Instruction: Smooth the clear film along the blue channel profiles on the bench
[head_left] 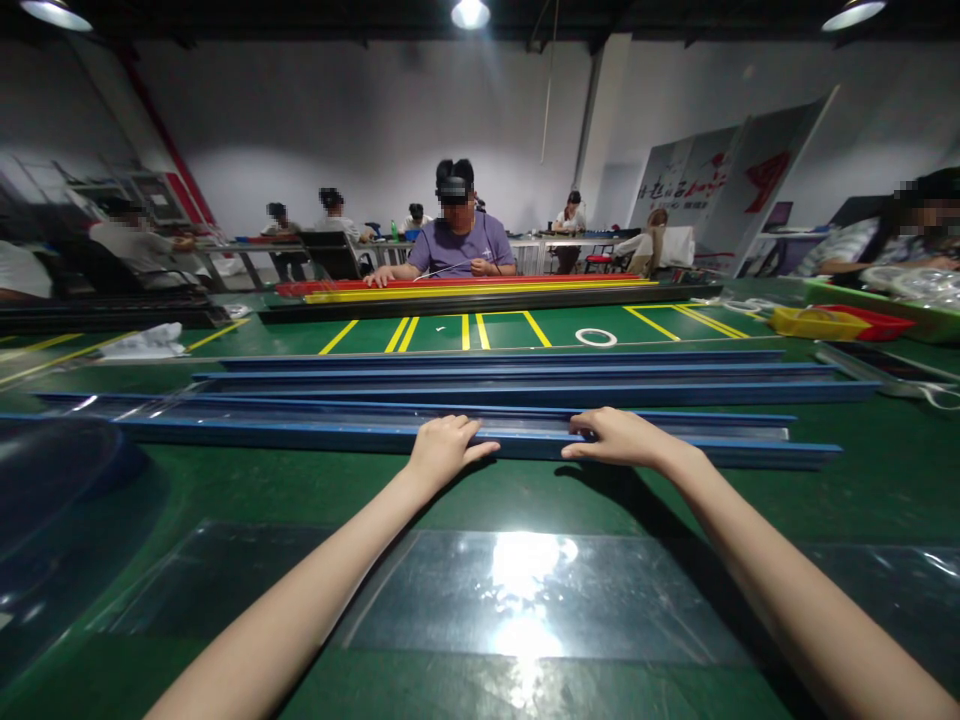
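Note:
A long blue plastic channel (pixel 517 447) lies across the green table, with a clear plastic strip (pixel 720 432) along its inside. My left hand (pixel 442 450) grips its near wall, fingers over the top edge and thumb along the outer face. To the right, my right hand (pixel 621 438) holds the same wall, fingertips inside the channel and thumb outside. Just behind lies a second blue channel (pixel 675 391). Clear plastic sheet (pixel 427 600) lies flat in front of me, under my forearms, reflecting the lamp.
Red, yellow and black profiles (pixel 487 297) lie across the far side, where a co-worker (pixel 463 240) sits. A white ring (pixel 596 338) rests among yellow tape lines. Yellow and red trays (pixel 821 322) and a phone (pixel 885 365) are at right. A dark blue rounded object (pixel 60 490) stands at left.

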